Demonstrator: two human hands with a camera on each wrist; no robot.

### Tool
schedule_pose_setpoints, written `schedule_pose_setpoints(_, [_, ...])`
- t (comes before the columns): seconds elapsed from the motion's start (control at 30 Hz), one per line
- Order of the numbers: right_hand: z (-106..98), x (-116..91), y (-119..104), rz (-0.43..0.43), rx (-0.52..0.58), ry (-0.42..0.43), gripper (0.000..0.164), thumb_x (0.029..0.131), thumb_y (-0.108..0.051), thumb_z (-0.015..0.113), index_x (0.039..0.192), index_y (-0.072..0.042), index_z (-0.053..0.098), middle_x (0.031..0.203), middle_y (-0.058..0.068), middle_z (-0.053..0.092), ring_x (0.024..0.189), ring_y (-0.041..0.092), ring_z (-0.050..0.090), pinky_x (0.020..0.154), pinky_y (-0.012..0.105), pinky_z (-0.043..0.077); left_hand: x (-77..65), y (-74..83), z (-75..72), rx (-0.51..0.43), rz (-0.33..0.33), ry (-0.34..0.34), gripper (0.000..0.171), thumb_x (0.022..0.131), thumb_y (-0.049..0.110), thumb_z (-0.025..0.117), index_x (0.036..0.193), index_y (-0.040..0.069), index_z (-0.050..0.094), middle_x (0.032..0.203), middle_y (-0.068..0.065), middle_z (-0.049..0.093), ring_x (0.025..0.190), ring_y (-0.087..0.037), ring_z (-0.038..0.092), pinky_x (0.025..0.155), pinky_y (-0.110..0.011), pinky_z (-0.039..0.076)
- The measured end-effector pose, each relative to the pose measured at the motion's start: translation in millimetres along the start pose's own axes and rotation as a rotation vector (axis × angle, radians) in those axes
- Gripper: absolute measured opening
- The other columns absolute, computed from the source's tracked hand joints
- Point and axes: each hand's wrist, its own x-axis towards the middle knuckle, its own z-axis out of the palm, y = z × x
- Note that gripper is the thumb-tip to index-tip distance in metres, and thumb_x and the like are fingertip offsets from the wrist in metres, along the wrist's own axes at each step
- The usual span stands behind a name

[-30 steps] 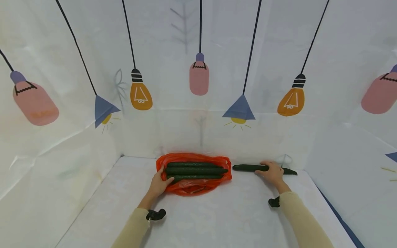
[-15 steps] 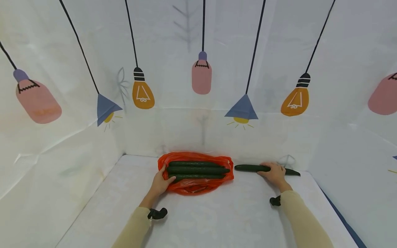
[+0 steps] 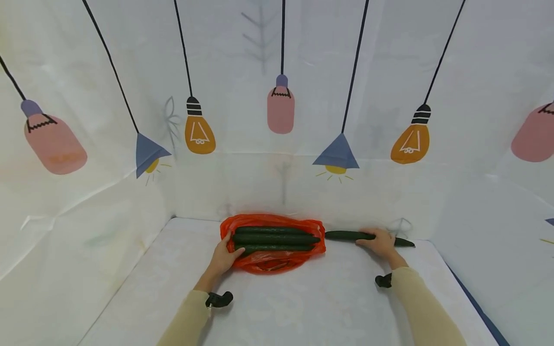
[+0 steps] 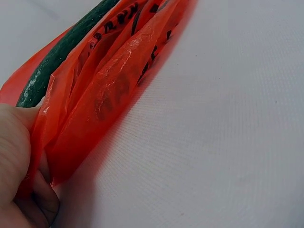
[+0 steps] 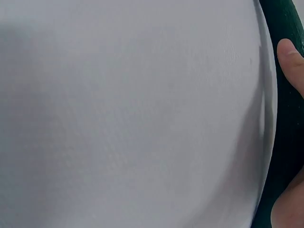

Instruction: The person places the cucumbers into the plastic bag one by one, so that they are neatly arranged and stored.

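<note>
An orange-red plastic bag (image 3: 268,265) lies spread at the back of the table, with several dark green cucumbers (image 3: 275,239) side by side on it. My left hand (image 3: 221,254) holds the bag's left end beside the cucumbers; the left wrist view shows the bag's film (image 4: 90,123) between its thumb and fingers. To the right of the bag lies a single cucumber (image 3: 344,235), its left tip at the bag's right edge. My right hand (image 3: 381,242) grips that cucumber from above, thumb on the near side. In the right wrist view only part of this cucumber (image 5: 289,118) shows.
The table (image 3: 294,307) has a white cover. A white sheet wall (image 3: 242,182) with printed lamps stands close behind the bag and cucumbers, and sheets rise on both sides. Each wrist wears a black mount (image 3: 219,299).
The single cucumber has slid slightly left with my right hand, so its tip now meets the bag's edge. My left hand stays at the bag. The head view has shifted a little.
</note>
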Motion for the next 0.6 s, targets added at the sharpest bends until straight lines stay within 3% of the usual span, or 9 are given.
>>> schedule_pose_setpoints(0.2, [0.4, 0.4, -12.9, 0.024, 0.019, -0.003, 0.056, 0.084, -0.044, 0.074, 0.126, -0.007, 0.066, 0.131, 0.026, 0.055, 0.123, 0.049, 0.041, 0.094, 0.072, 0.014, 1.0, -1.2, 0.9, 0.002, 0.013, 0.007, 0.089, 0.086, 0.021, 0.076, 0.151, -0.006, 0.022, 0.149, -0.027, 0.033, 0.136, -0.042, 0.032, 0.11, -0.054, 0.025])
schedule_pose_setpoints(0.4, [-5.1, 4.7, -28.0, 0.056, 0.037, 0.065, 0.06, 0.085, -0.046, 0.071, 0.129, -0.005, 0.063, 0.131, 0.026, 0.055, 0.123, 0.047, 0.043, 0.091, 0.066, 0.02, -1.1, -1.3, 1.9, 0.002, -0.013, -0.003, 0.089, 0.086, 0.023, 0.075, 0.151, -0.005, 0.021, 0.15, -0.027, 0.033, 0.137, -0.043, 0.031, 0.11, -0.055, 0.025])
schedule_pose_setpoints(0.6, [-8.3, 10.7, -43.2, 0.041, 0.044, 0.118, 0.059, 0.083, -0.045, 0.074, 0.128, -0.007, 0.064, 0.126, 0.024, 0.058, 0.12, 0.044, 0.045, 0.089, 0.067, 0.018, -1.0, 2.3, 0.1, 0.007, -0.011, -0.01, 0.088, 0.088, 0.023, 0.074, 0.151, -0.005, 0.019, 0.15, -0.027, 0.032, 0.137, -0.043, 0.03, 0.109, -0.055, 0.025])
